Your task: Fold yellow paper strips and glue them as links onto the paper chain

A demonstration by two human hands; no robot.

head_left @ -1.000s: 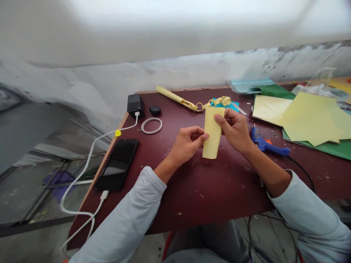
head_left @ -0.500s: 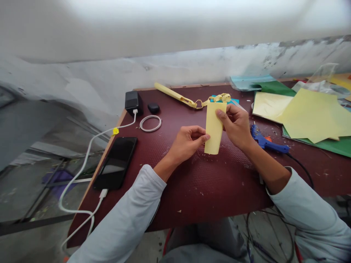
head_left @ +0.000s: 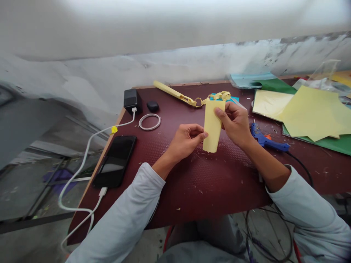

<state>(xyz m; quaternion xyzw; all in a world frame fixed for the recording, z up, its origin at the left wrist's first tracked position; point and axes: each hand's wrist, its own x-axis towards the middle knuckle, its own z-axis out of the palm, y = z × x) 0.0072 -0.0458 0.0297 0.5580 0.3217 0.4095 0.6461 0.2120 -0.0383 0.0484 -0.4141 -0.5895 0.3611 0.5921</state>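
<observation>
A yellow piece of paper (head_left: 212,126), curved along its length, is held up over the tabletop. My right hand (head_left: 236,122) grips its upper right side, thumb on the front face and fingers behind. My left hand (head_left: 188,140) pinches the lower left edge between thumb and fingertips. Behind the paper lies a chain of yellow paper links (head_left: 201,102), joined to a long yellow paper tube (head_left: 167,89). Part of a blue piece (head_left: 234,99) shows under the chain. To the right of my right hand rests a blue glue gun (head_left: 268,141) with a black cord.
At the left are a black phone (head_left: 115,160) on a white cable (head_left: 87,146), a black charger block (head_left: 132,101), a small black case (head_left: 153,106) and a white ring (head_left: 149,122). Yellow sheets (head_left: 312,113) and green sheets (head_left: 333,145) overlap at the right. A wall stands behind the table.
Both hands keep their hold on the yellow paper. The whole view has shifted slightly, and the paper's pose is almost the same.
</observation>
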